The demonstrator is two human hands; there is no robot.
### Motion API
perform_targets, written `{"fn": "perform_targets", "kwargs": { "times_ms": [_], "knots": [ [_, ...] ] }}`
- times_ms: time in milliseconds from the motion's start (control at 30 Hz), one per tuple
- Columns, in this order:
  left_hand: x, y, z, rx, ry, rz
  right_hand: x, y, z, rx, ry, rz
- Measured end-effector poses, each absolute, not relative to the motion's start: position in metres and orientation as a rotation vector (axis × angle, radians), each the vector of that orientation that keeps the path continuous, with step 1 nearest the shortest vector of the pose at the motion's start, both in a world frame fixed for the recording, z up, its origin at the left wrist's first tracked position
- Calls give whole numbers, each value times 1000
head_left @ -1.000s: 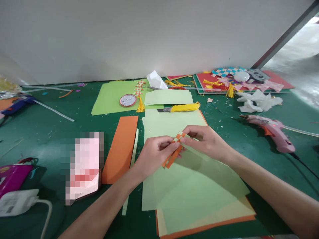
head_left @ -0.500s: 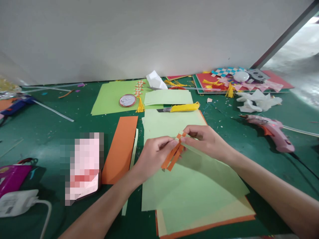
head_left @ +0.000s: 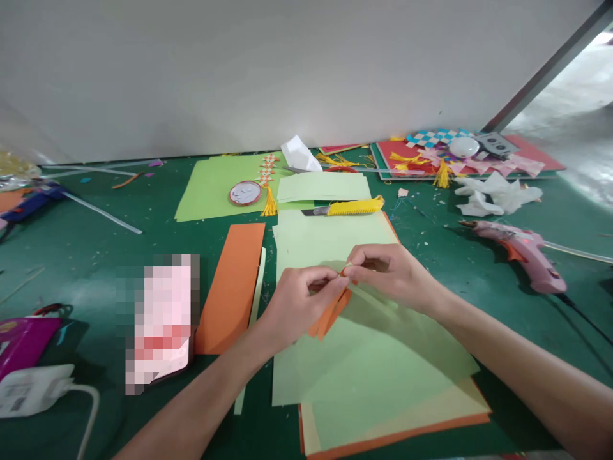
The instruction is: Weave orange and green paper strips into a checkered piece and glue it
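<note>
Between my two hands is a small weave of orange and pale green paper strips, held above the stacked sheets. My left hand pinches it from the left, thumb and index finger closed. From the right, my right hand pinches its upper end with thumb and fingertips. The orange tails hang down toward the lower left, and a pale green strip runs out under my right hand. Fingers cover most of the woven part. Below lie pale green paper sheets with orange ones underneath.
A yellow box cutter lies on the sheets' far end, its blade pointing left. To the right is a pink glue gun; to the left are an orange paper piece and a blurred-out phone. A wall closes the back.
The woven strips have tilted and sunk slightly, so less of their checkered top shows. Both hands have drawn closer together at the fingertips. Everything else on the table stays put.
</note>
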State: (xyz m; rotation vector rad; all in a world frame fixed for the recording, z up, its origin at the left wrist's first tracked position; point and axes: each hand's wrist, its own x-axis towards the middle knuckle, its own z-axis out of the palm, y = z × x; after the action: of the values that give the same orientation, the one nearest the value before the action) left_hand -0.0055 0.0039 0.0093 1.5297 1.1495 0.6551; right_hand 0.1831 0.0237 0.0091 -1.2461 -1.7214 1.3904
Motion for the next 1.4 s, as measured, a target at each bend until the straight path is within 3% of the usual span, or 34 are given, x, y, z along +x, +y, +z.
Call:
{"fn": "perform_targets", "kwargs": {
  "times_ms": [467,1400],
  "knots": [
    [-7,8,9,1231,1087,720,191,29,17,-1333,-1669,1570],
    [-9,10,6,1268,1048,640,194,31,19,-1411,-1761,1472]
  ]
}}
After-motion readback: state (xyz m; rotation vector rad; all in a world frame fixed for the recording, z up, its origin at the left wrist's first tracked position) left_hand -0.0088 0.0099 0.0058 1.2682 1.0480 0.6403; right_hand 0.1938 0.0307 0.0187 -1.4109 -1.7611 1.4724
